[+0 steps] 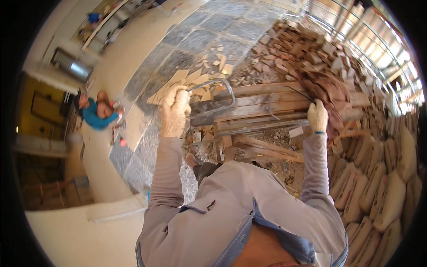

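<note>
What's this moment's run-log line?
left fingers: gripping bent metal rod | right fingers: at thin dark rod | beneath: wooden planks | nearby: brown cloth

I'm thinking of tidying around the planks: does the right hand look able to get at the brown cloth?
Probably yes: the gloved right hand is close beside the brown cloth, with nothing visible blocking it, though it seems to be holding a thin bar.

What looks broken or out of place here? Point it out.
Pale flat pieces lie scattered on the grey tiles, jagged-edged as if broken. Loose rubble is heaped beyond the planks, and a brown cloth lies crumpled near their right end.
</note>
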`<action>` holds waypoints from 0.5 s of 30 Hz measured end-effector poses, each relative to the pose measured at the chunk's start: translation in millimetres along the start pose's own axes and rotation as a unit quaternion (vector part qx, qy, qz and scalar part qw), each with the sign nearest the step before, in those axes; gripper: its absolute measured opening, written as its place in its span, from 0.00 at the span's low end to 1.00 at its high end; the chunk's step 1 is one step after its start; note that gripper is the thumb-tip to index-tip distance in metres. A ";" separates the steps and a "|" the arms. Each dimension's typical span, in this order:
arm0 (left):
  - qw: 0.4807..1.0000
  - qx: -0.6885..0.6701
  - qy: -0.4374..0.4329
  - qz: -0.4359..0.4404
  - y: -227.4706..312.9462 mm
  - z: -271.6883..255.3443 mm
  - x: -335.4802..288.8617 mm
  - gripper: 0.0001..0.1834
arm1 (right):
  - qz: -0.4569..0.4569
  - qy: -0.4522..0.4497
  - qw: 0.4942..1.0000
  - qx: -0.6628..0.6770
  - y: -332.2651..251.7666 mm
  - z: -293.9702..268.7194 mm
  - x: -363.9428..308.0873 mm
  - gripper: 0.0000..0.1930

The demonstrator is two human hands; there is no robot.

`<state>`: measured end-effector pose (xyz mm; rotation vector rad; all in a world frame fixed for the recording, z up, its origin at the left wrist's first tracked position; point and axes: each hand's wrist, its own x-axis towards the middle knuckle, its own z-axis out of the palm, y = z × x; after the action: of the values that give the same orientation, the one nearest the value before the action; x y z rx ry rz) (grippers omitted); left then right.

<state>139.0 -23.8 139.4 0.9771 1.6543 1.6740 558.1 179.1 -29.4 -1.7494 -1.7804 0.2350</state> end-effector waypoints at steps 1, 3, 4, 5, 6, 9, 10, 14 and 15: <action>0.997 -0.065 0.009 -0.033 -6.0 -5.1 -7.5 0.10 | -0.027 -0.005 0.999 -0.037 -3.3 -6.9 -0.3 0.20; 0.986 -0.146 0.000 -0.079 -16.6 -17.4 -24.4 0.10 | -0.043 0.001 0.992 -0.116 -16.6 -26.9 -7.6 0.21; 0.979 -0.177 0.018 -0.099 -22.0 -20.9 -31.0 0.10 | -0.047 0.044 0.996 -0.061 -28.6 -35.4 -12.8 0.22; 0.970 -0.213 0.030 -0.112 -28.1 -22.3 -36.8 0.10 | -0.053 0.029 0.997 0.043 -42.8 -44.1 -20.2 0.22; 0.960 -0.251 0.036 -0.120 -34.1 -22.7 -41.7 0.10 | -0.029 0.009 0.992 0.126 -59.7 -51.5 -28.3 0.23; 0.931 -0.302 0.083 -0.189 -50.8 -18.5 -59.2 0.12 | 0.040 -0.309 0.875 0.371 -120.9 -57.2 -65.6 0.21; 0.919 -0.320 0.093 -0.211 -55.8 -16.6 -64.2 0.13 | -0.012 -0.383 0.829 0.407 -141.9 -53.5 -81.3 0.19; 0.936 -0.248 0.087 -0.235 -62.1 -27.2 -72.9 0.16 | -0.170 -0.408 0.796 0.413 -210.8 -26.2 -123.0 0.12; 0.945 -0.227 0.061 -0.229 -60.7 -32.9 -71.9 0.16 | -0.222 -0.347 0.820 0.397 -219.5 -25.5 -126.9 0.12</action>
<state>146.8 -98.0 73.3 0.2438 1.3408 1.6934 378.4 28.0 69.4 -0.6317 -2.0483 1.3287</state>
